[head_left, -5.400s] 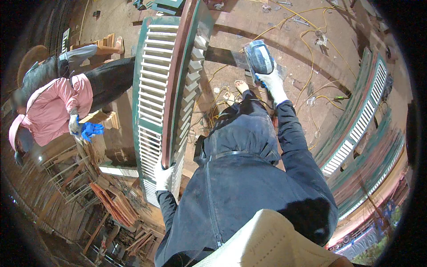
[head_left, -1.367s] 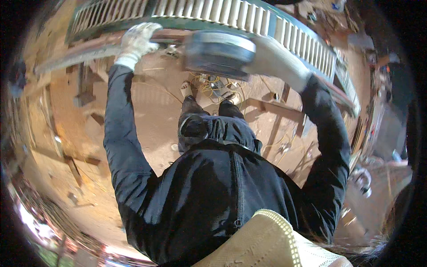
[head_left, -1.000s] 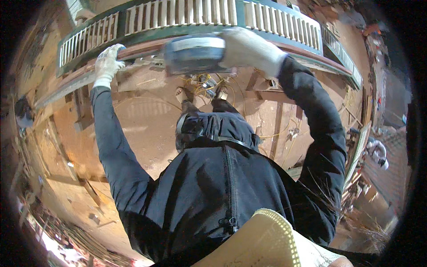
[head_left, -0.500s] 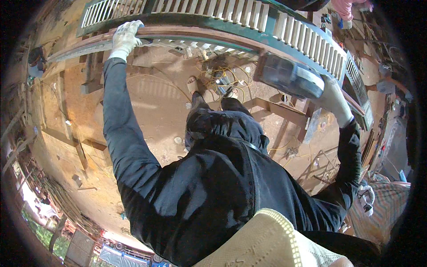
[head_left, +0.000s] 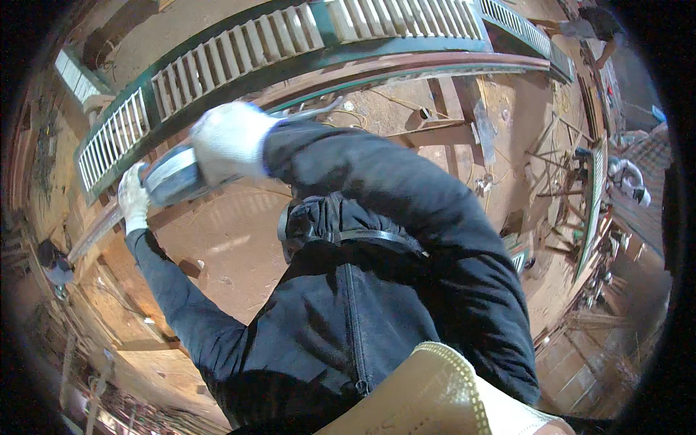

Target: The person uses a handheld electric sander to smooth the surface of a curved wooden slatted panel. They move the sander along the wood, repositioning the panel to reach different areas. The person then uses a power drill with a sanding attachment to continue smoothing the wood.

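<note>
My right hand (head_left: 233, 141), in a white work glove, is closed round a blue-grey power tool (head_left: 174, 176) with a rounded body. A grey cord (head_left: 312, 112) trails from behind the glove. The tool rests over the left part of a long reddish-brown wooden rail (head_left: 391, 69); its underside is hidden. Just past the tool's left end, my gloved left hand (head_left: 133, 197) grips the rail, its fingers partly hidden. Beyond the rail lies a long green-framed louvered shutter (head_left: 333, 47) with pale slats.
Yellow cords (head_left: 355, 114) lie on the dirt floor behind the rail. Metal and wooden supports (head_left: 442, 134) stand to the right, with a slatted panel (head_left: 594, 203) farther right. A person (head_left: 598, 25) is at the far right; wooden boards (head_left: 156, 362) lie at lower left.
My right hand has carried the power tool from the rail's right end across to the left, close to my left hand. My view has shifted to the right, and my right arm now crosses my body.
</note>
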`<control>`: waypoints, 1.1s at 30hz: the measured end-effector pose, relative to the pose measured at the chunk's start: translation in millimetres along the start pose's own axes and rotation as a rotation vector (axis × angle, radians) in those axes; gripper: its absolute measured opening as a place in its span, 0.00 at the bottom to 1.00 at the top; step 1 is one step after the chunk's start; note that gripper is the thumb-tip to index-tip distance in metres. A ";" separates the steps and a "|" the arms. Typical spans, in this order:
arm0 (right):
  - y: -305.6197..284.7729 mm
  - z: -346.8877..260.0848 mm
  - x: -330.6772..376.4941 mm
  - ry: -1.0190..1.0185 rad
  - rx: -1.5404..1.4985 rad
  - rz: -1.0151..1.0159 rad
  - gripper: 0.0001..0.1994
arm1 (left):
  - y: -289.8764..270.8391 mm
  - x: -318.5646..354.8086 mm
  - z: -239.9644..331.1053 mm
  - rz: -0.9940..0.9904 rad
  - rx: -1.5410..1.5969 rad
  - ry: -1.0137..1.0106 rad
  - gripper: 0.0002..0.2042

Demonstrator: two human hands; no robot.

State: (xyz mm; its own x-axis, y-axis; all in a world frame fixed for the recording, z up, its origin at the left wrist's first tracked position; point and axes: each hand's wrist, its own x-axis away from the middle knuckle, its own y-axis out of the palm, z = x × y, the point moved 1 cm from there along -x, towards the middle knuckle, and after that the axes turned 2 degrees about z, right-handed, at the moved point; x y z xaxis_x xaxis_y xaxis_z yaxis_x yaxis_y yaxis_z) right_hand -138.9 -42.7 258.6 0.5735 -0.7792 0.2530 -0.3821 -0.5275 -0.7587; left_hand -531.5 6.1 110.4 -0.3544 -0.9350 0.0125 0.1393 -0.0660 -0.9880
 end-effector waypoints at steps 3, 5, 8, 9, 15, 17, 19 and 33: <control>9.0 -18.4 -21.1 0.013 -0.044 0.047 0.15 | 19.4 1.4 -44.7 0.013 0.284 -0.024 0.15; 12.0 -15.1 -15.7 -0.008 -0.031 0.075 0.16 | 22.6 -8.8 -45.4 -0.038 0.334 -0.089 0.14; 5.1 3.6 9.7 0.047 0.003 -0.041 0.16 | 4.6 -12.9 3.3 -0.083 0.116 -0.099 0.19; 6.8 17.8 24.4 0.064 0.036 0.055 0.17 | -2.4 -20.4 30.6 -0.092 -0.001 -0.051 0.22; -25.4 97.4 110.7 0.142 -0.212 0.103 0.20 | -15.9 -6.4 22.7 -0.064 -0.190 -0.097 0.31; -10.0 152.2 143.3 0.339 -0.099 0.003 0.26 | -15.5 -18.9 40.3 -0.093 -0.173 -0.118 0.31; -18.0 157.0 202.4 0.382 -0.046 0.145 0.26 | -18.5 -18.1 38.6 -0.097 -0.173 -0.121 0.31; -61.5 181.5 392.5 0.882 -0.462 0.804 0.14 | -1.0 6.9 31.8 -0.063 -0.148 -0.124 0.31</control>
State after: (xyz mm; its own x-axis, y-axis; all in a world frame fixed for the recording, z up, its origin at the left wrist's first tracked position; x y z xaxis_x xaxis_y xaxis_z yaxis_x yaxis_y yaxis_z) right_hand 241.2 -254.6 295.6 -0.5403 -0.7978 0.2676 -0.7127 0.2647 -0.6496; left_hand -504.7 -11.3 116.3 -0.2400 -0.9671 0.0846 -0.0197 -0.0823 -0.9964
